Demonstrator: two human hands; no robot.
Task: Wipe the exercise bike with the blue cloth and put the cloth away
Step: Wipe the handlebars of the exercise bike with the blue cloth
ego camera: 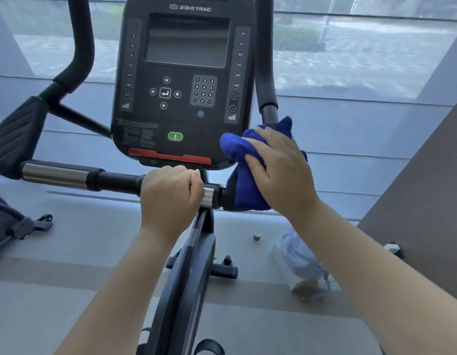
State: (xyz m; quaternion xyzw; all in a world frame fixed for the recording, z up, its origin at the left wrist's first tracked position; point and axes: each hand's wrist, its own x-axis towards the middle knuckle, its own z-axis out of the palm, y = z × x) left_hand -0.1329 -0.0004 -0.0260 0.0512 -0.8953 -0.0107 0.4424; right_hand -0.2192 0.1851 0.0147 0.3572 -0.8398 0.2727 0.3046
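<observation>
The black exercise bike's console [182, 80] fills the upper middle of the head view, with its dark screen and keypad facing me. Below it runs the horizontal handlebar [76, 176], black with chrome sections. My left hand [171, 196] is closed around the bar just left of the centre stem. My right hand [278, 167] presses a bunched blue cloth [237, 155] against the right handlebar joint, right at the console's lower right corner. The cloth hides that part of the bar.
The bike's frame [186, 278] drops away between my forearms to grey carpet. A clear plastic bag [301, 262] and a small red-and-white cap [257, 237] lie on the floor at right. A dark bag [9, 224] sits at left. Windows stand behind.
</observation>
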